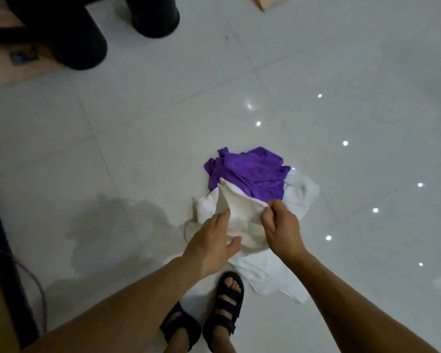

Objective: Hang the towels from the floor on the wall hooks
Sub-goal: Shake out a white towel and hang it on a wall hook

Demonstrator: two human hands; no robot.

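Observation:
A heap of towels lies on the pale tiled floor in front of my feet. A crumpled purple towel (250,171) sits at the far side of the heap, on top of white ones. My right hand (280,225) pinches a raised fold of a white towel (239,212) between thumb and fingers. My left hand (211,240) lies against the same fold from the left, fingers spread around the cloth. More white towel (267,273) trails on the floor under my right forearm. No wall hooks are in view.
Thick black furniture legs (87,34) stand at the upper left beside a cardboard box (13,64). A dark edge with a cable (0,263) runs along the left. My sandalled feet (224,309) stand just behind the heap. Shiny tiles (341,98) stretch to the right.

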